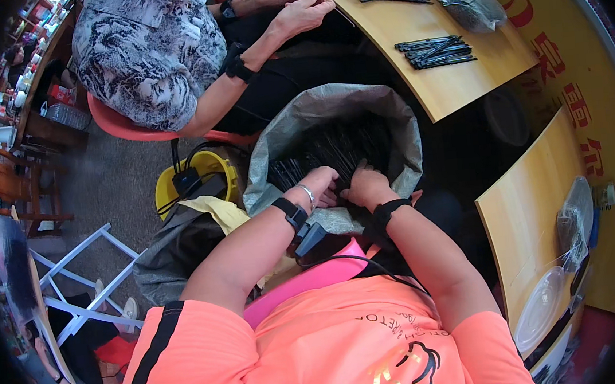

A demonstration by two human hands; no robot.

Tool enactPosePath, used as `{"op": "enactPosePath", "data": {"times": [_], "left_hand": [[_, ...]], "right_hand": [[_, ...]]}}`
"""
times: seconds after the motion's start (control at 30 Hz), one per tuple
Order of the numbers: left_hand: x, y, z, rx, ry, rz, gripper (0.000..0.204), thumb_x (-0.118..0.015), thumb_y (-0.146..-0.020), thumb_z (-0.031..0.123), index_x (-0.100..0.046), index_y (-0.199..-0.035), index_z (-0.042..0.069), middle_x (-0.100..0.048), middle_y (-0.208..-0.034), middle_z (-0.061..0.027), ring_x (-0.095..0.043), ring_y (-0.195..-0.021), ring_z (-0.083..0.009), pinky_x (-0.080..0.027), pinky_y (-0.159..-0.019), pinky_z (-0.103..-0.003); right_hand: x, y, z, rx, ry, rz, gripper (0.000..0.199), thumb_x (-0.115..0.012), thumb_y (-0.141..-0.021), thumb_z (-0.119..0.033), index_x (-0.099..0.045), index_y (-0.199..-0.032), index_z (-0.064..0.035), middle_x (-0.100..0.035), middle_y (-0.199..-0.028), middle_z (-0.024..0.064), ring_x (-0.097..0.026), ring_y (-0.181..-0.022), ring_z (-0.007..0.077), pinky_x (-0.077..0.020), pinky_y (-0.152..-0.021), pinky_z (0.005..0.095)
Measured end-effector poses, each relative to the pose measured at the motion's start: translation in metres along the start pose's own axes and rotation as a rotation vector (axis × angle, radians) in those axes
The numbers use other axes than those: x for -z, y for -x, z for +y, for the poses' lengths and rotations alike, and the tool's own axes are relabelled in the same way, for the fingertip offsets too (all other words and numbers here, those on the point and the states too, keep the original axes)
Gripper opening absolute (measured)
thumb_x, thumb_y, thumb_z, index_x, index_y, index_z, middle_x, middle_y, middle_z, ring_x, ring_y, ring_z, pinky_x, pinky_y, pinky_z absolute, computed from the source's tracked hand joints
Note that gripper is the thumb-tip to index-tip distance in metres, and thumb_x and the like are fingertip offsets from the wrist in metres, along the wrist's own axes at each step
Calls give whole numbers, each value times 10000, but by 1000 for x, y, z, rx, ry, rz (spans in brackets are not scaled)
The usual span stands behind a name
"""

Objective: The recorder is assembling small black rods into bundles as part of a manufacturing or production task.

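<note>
A large grey woven sack (404, 121) stands open in front of me, with many thin black sticks (329, 146) lying inside it. Both my hands reach in over its near rim. My left hand (320, 186), with a bracelet and a black band at the wrist, has its fingers curled among the sticks. Close beside it on the right, my right hand (365, 185) is bent down onto the sticks, its fingers closed around some of them. The fingertips of both hands are partly hidden by the sticks and the hands themselves.
Across from me a seated person's hands (299, 10) are at a wooden table (416, 95) with piles of black sticks (434, 52) and a plastic bag (465, 3). A yellow bucket (229, 177) stands left of the sack. A second board (521, 210) at right carries a clear round lid (542, 309).
</note>
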State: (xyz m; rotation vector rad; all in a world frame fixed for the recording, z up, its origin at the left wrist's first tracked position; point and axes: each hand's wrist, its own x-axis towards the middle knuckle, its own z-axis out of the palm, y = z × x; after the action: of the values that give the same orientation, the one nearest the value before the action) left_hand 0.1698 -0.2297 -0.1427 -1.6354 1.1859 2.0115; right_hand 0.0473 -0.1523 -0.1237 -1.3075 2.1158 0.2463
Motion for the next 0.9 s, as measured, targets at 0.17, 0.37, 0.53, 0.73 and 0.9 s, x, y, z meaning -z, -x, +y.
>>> {"op": "enactPosePath", "data": {"times": [0.17,0.37,0.53,0.73,0.9], "left_hand": [[37,-19,31,-419,-85,410,332,-497,-766,250,-671,-880,-8,-661,-851,-211,-627,-877,-370,-480,-770,-441],[39,-29,75,-859,-373,558,423,-498,-809,298,-606,-1123,37,-532,-1237,-216,-501,-1133,-364,-398,-961,-397],[51,-67,81,-817,-402,393,472,-442,-878,324,-529,-1234,27,-474,-1318,-208,-438,-1224,-338,-331,-1025,-371],[36,-58,97,-598,-179,134,555,-472,-908,399,-462,-1324,31,-435,-1379,-104,-372,-1279,-222,-217,-1083,-318],[26,-63,98,-538,-311,27,584,-517,-886,432,-473,-1318,42,-451,-1362,-105,-393,-1253,-219,-233,-1071,-313]], "right_hand": [[-4,-3,1,46,10,26,1009,-722,-704,-448,-221,-1336,159,-496,-1243,279,-554,-1095,366,-467,-908,365],[-1,-3,7,53,-3,15,951,-720,-705,-432,-275,-1304,159,-509,-1210,291,-560,-1085,363,-463,-913,371],[-6,-7,3,64,6,22,904,-720,-704,-420,-313,-1290,134,-502,-1221,275,-551,-1097,360,-455,-924,374],[1,-1,12,44,-88,-42,891,-710,-709,-434,-330,-1290,122,-484,-1247,263,-534,-1121,355,-451,-928,369],[8,2,9,65,-67,-82,858,-697,-715,-460,-379,-1271,110,-506,-1233,254,-548,-1114,335,-448,-931,360]]}}
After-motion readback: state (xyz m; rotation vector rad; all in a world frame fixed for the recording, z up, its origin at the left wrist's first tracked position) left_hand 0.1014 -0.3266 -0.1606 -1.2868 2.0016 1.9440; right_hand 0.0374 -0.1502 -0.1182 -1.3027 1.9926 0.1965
